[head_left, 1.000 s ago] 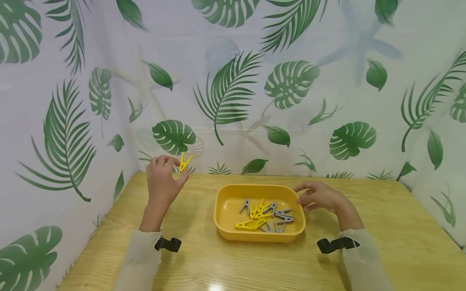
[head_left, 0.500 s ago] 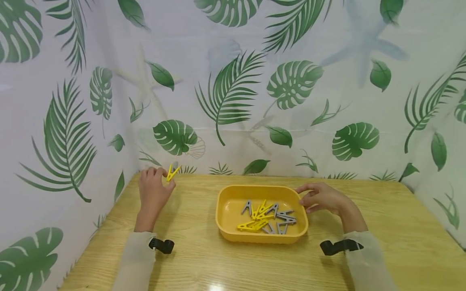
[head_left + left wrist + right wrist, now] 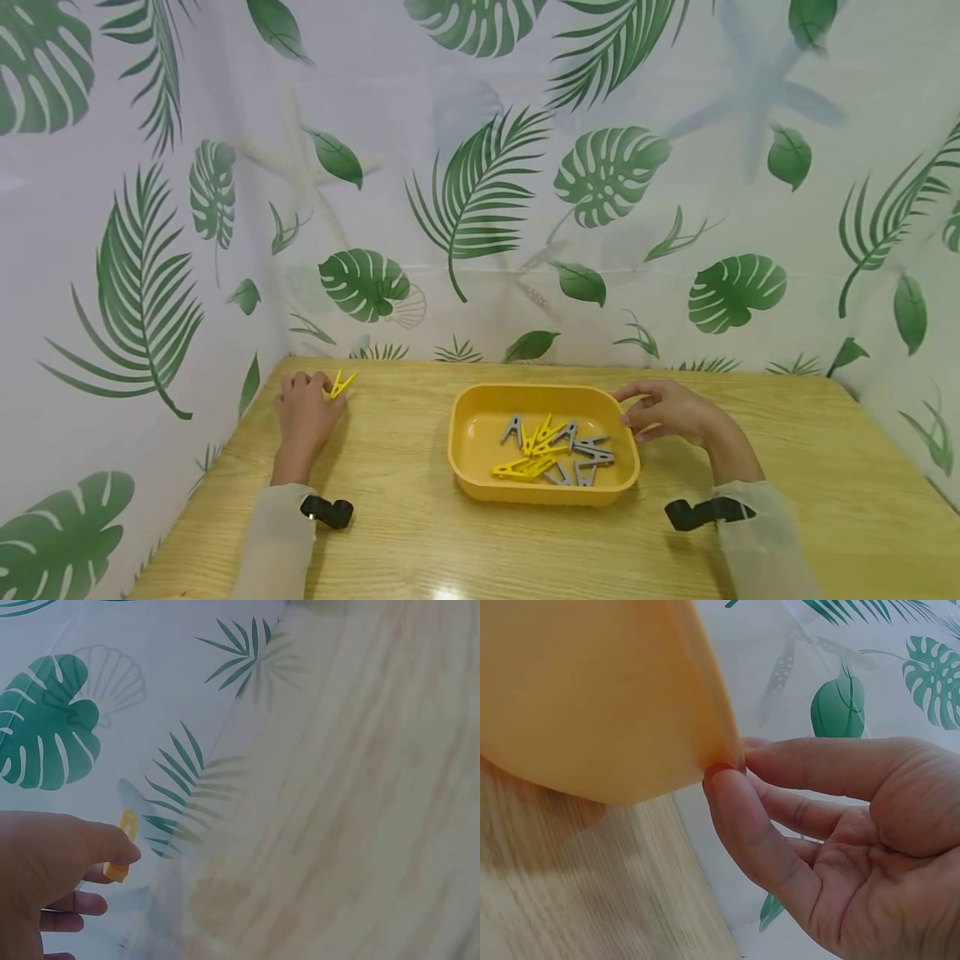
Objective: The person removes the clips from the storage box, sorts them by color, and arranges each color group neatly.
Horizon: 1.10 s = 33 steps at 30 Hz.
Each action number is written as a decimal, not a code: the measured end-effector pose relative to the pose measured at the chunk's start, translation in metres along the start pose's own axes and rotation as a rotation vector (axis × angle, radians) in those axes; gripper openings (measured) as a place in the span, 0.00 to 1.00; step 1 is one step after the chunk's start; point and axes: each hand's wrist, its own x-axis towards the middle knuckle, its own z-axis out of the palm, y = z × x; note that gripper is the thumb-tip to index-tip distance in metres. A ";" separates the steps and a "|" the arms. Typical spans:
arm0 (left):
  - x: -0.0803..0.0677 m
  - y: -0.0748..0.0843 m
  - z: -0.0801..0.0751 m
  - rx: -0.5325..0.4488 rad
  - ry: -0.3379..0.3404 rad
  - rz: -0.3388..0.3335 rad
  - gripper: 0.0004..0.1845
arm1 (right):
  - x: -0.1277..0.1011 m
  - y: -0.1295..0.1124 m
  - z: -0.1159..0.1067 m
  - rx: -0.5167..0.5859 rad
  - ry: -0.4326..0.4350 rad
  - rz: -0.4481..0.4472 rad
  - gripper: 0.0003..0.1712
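Note:
My left hand (image 3: 303,417) pinches a yellow clothespin (image 3: 341,385) between thumb and fingers, low over the table's far left part. In the left wrist view the same clothespin (image 3: 127,823) pokes out beyond the thumb tip. A yellow plastic basin (image 3: 543,495) sits on the table to the right of that hand. Several yellow clothespins (image 3: 520,468) and grey clothespins (image 3: 597,457) lie jumbled inside it. My right hand (image 3: 671,412) pinches the basin's right rim, and the right wrist view shows its thumb and fingers on either side of the basin wall (image 3: 600,705).
The light wooden table (image 3: 420,550) ends at a white cloth backdrop (image 3: 480,325) printed with green leaves. Another leaf-printed cloth wall (image 3: 45,417) runs along the left side. Each wrist wears a black strap with a small camera.
My left hand has moved left and down with the yellow clothespin, from in front of the backdrop to close over the table. The right hand stays at the basin's rim.

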 end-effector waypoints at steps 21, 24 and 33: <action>-0.003 -0.011 0.000 0.076 -0.119 -0.104 0.15 | 0.000 0.002 0.000 0.011 -0.012 -0.011 0.31; -0.004 -0.011 -0.001 0.074 -0.125 -0.108 0.14 | -0.001 0.003 0.000 0.016 -0.016 -0.013 0.31; -0.005 -0.010 -0.003 0.065 -0.143 -0.131 0.16 | -0.001 0.002 -0.001 0.024 -0.014 -0.010 0.31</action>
